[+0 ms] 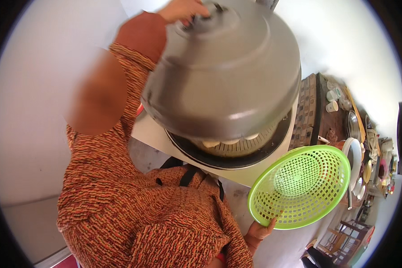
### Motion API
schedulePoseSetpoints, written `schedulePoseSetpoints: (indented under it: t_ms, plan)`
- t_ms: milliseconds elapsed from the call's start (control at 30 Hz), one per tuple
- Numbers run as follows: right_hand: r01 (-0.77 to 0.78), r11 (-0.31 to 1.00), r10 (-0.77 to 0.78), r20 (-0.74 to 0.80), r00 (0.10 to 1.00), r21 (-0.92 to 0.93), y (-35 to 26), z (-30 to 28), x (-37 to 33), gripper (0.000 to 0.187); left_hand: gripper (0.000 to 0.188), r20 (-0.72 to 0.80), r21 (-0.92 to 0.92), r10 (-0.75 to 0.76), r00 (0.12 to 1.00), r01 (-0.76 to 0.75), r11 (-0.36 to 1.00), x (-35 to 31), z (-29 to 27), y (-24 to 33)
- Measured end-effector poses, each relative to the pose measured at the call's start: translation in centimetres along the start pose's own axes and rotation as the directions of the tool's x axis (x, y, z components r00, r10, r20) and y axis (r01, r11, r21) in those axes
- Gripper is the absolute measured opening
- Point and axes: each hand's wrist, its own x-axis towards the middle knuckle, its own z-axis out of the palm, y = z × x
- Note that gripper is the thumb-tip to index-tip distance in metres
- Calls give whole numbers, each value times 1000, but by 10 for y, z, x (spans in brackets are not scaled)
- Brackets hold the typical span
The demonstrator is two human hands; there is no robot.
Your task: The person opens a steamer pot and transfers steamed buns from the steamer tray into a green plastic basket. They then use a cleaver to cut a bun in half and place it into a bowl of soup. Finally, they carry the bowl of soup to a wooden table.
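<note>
My left hand point(186, 10) is closed around the dark handle on top of a large grey domed lid point(228, 85). Beneath it lies a wide black pan point(200, 157), with the lid raised off its near rim and hiding most of its inside. Several pale, rounded pieces point(231, 142) show under the lid's edge on a slotted rack point(261, 142). At the lower right, my right hand point(260, 231) grips the rim of a bright green plastic colander point(306, 187), held tilted beside the pan. No food is visible in the colander.
The pan sits on a light-coloured stand point(152, 134) beside a white wall point(40, 111). To the right runs a tiled counter point(304, 107) with cups point(332, 106), a metal bowl point(353, 125) and other kitchenware. A wooden chair point(344, 239) stands farther off at the lower right.
</note>
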Motion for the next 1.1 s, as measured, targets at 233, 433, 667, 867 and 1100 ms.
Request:
schedulePoseSetpoints:
  t_ms: [233,433,667,867,1100]
  plan:
    - [40,999,-41,43,998,16,3,-14,9,59,25,-298,-111,-180,938,153,982,-33,-112,-4]
    - [32,999,-32,79,996,4,3,-7,-1,59,14,-467,-130,-232,853,193,972,-42,-150,-33]
    - [29,999,-29,19,999,15,7,-4,1,56,25,-549,-95,-277,788,271,958,-19,-204,-164]
    - [49,998,-50,-33,998,-43,11,12,-5,58,27,-602,-44,-318,732,367,929,-14,-196,-168]
    - [45,984,-64,-107,992,-172,5,-13,-19,58,32,-507,-94,-340,792,341,935,29,-172,-194]
